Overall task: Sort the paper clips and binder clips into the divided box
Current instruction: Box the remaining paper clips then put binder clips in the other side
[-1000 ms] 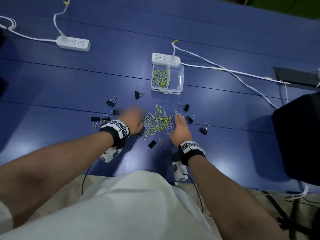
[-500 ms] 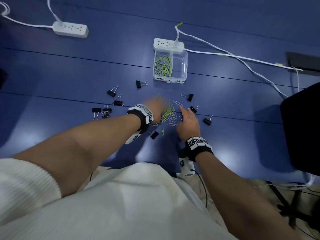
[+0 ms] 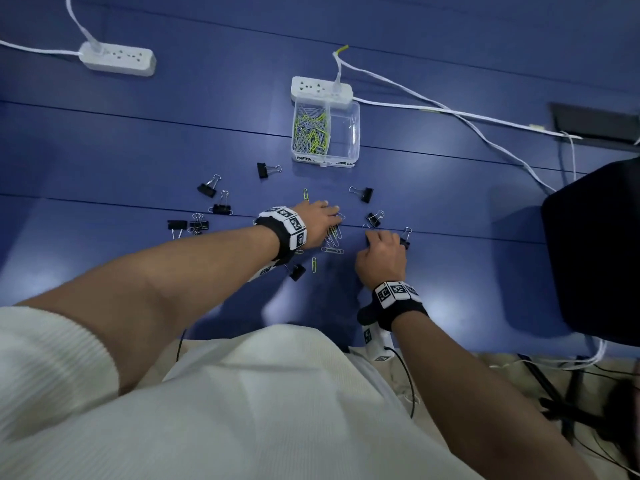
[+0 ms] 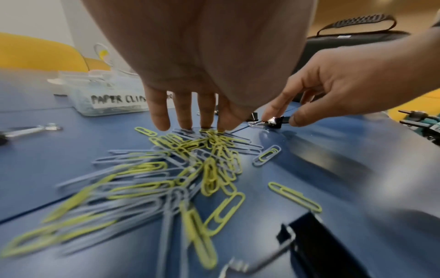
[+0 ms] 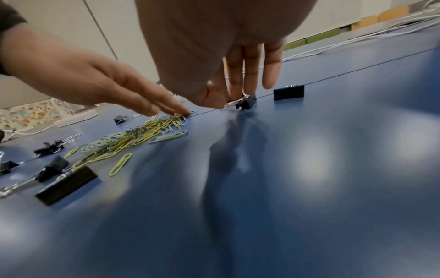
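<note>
A pile of yellow and grey paper clips point(image 3: 333, 237) point(image 4: 190, 165) lies on the blue table. My left hand point(image 3: 325, 216) point(image 4: 190, 127) hovers over it, its straight fingertips point(image 5: 181, 112) touching the pile's far end. My right hand point(image 3: 377, 239) point(image 5: 228, 105) is just to the right; thumb and forefinger pinch a small black binder clip point(image 5: 246, 102) point(image 4: 273, 120) that sits on the table. The clear divided box point(image 3: 349, 133) stands beyond, with paper clips point(image 3: 310, 131) in its left compartment and nothing in the right one.
Several black binder clips are scattered: to the left point(image 3: 207, 188), near the box point(image 3: 263, 169), to the right point(image 3: 363, 194) and one beside my right hand point(image 3: 405, 239). Two white power strips point(image 3: 117, 58) point(image 3: 320, 90) with cables lie behind. A black bag point(image 3: 595, 254) fills the right edge.
My left hand has swept right and forward onto the far end of the paper clip pile. The right hand has shifted right and pinched a binder clip.
</note>
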### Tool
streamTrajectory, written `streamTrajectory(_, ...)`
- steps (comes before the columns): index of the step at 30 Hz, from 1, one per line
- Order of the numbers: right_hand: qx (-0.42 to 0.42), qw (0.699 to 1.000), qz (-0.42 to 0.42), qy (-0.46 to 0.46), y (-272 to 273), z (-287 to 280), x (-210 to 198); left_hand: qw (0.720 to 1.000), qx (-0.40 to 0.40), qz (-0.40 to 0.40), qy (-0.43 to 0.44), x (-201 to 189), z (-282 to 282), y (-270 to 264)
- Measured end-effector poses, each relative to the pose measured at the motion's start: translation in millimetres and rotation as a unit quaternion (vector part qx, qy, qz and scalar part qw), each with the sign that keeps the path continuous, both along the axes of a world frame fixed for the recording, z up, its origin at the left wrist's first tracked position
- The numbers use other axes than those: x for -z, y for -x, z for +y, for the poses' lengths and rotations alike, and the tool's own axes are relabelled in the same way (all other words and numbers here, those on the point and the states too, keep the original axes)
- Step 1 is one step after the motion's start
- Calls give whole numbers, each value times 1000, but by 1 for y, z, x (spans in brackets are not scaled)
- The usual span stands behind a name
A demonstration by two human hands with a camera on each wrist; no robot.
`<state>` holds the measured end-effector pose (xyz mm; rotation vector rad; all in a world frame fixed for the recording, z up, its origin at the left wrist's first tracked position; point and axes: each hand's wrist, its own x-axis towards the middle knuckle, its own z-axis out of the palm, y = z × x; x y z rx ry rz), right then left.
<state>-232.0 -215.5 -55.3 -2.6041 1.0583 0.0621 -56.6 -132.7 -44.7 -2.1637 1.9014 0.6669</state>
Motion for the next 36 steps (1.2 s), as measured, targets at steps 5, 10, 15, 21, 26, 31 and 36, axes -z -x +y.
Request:
streamTrajectory(5,-128,988,12,-90,2,14,3,983,-96,95,125,-11,49,-35)
streamTrajectory(10,-146,974,-34,-169,-30,24,8,968,-235,86,36,-20,100,-60)
streamTrajectory(15,-183,954,98,-216,-50,27,-14,966,-234,109,-7,-16,116,-52)
streamTrajectory(21,-194,947,78,-245,-57,32,-1,971,-195,128,60,-1,116,-37)
streamTrajectory(26,-178,953,-53,-237,-62,20,4,977,-177,108,49,1,124,-40)
streamTrajectory(31,-180,976,-106,-64,-50,3,9,966,-213,113,94,5,115,-35)
streamTrajectory(36,-236,969,41,-56,-54,8,17,967,-241,74,43,7,85,-21)
